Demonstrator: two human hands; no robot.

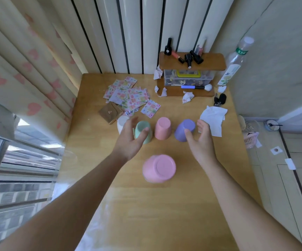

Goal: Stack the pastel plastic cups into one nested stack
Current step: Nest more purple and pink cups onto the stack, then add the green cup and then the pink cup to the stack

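Several pastel cups stand upside down on the wooden table (164,205). A large pink cup (159,168) is nearest me. Behind it, in a row, are a white cup (121,123), a mint green cup (144,130), a smaller pink cup (163,128) and a purple cup (183,130). My left hand (131,140) is open, fingers curved around the near side of the green cup and partly hiding the white one. My right hand (201,138) is open just right of the purple cup, thumb close to its side. I cannot tell whether either hand touches a cup.
Patterned paper cards (130,96) and a gold pouch (110,112) lie behind the cups at left. A white tissue (212,120) lies at right. A wooden shelf (192,69) with nail-polish bottles, a clear box and a plastic bottle (235,60) stand at the back right. A curtain hangs left.
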